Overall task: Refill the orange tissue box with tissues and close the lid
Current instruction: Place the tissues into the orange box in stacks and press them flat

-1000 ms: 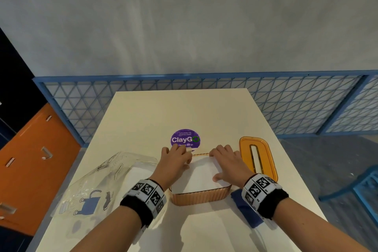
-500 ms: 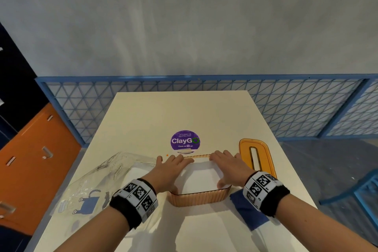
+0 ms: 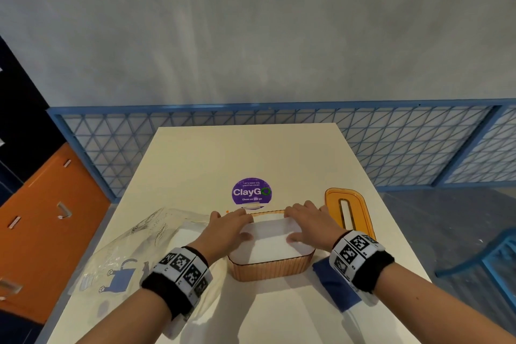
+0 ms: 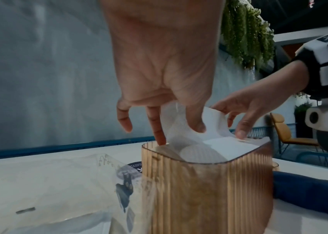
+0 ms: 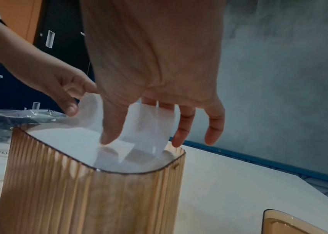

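The orange tissue box (image 3: 272, 267) stands open near the counter's (image 3: 251, 153) near edge, tissues (image 3: 275, 243) filling it to the rim. Left hand (image 3: 229, 227) and right hand (image 3: 308, 225) rest on the stack from either side, each grip released, fingers extended and pressing down. The lid (image 3: 347, 211) lies flat toward the right edge, just beside the right hand. A clear plastic wrapper (image 3: 120, 254) lies toward the left edge.
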The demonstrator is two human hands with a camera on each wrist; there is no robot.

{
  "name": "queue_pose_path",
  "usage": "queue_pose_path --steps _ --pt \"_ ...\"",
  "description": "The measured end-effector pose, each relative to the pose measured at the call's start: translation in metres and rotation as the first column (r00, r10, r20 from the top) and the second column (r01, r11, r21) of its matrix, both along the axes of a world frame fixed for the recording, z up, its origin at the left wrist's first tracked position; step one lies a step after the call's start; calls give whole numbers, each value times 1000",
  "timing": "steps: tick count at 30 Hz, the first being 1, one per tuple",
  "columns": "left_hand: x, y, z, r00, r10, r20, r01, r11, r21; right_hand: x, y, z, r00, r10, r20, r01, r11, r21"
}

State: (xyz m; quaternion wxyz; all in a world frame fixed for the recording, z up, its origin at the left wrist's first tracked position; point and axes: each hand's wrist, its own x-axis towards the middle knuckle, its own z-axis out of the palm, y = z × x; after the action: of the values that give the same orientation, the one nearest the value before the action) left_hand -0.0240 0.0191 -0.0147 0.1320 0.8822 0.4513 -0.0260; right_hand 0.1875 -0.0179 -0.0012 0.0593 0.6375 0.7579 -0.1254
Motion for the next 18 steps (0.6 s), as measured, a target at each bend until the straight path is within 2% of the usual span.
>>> queue_pose_path --steps 5,9,13,15,16,18 --pt "0 -11 1 998 -59 12 56 984 166 -4 -5 1 998 52 47 -58 988 146" --pt "-4 -18 -7 991 -133 -3 130 970 206 -2 -12 -2 992 101 78 -110 987 117" --pt "-4 -23 -13 991 -127 -50 136 951 278 -1 -18 -4 987 127 100 -135 988 74" --pt "-4 -27 -14 992 -125 8 118 958 263 -1 -20 -4 986 129 104 -136 989 57" --pt "-3 -28 -14 994 -94 53 81 976 202 -1 -20 -4 986 127 104 -133 990 51" --pt "-4 -26 -21 996 -55 68 44 985 165 0 -20 -5 989 116 95 -120 992 38"
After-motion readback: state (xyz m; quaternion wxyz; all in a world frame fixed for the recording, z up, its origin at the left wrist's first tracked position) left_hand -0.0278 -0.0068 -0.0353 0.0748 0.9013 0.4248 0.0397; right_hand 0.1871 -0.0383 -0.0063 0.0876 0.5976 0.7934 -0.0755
